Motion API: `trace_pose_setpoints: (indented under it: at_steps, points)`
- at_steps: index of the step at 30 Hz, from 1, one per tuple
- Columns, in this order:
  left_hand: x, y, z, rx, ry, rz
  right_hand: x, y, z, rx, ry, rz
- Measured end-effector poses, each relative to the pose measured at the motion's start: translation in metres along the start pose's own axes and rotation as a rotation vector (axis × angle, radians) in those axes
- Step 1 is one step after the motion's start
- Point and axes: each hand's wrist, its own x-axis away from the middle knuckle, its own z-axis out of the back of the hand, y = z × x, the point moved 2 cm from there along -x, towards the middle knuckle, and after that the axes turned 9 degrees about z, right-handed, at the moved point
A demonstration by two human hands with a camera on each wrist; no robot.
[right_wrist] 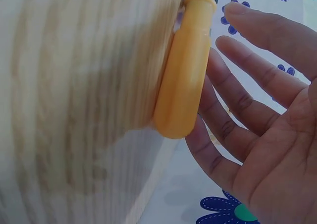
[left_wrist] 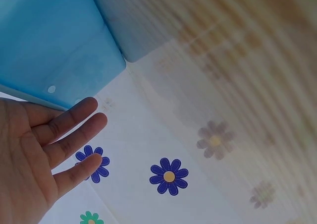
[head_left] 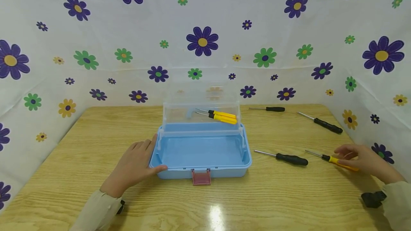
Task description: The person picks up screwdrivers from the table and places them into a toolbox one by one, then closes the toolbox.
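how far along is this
Done: the box stands open, lid up. In hand: the right hand is at a yellow screwdriver; the left hand touches the box. Remaining, probably: three black screwdrivers on the table. Two more yellow screwdrivers show at the lid, inside or behind unclear.

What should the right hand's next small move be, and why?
Probably curl the fingers of the right hand round the yellow handle: they spread beside it and seem not yet to grip it, while the screwdriver lies on the table.

The box [head_left: 200, 152] is pale blue, one screwdriver [head_left: 326, 158] yellow-and-black, the cloth [head_left: 212, 13] white with purple, green and yellow flowers.
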Motion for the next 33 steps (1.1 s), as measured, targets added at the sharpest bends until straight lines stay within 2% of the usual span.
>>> trace_pose_setpoints:
  at_steps: [24, 33]
  points:
    - [-0.001, -0.001, -0.002, 0.006, -0.025, 0.009, 0.008, 0.018, -0.004, 0.006, 0.023, -0.015]
    - [-0.001, -0.001, -0.002, 0.01, -0.025, 0.009, 0.009, 0.02, -0.002, -0.038, -0.018, -0.093]
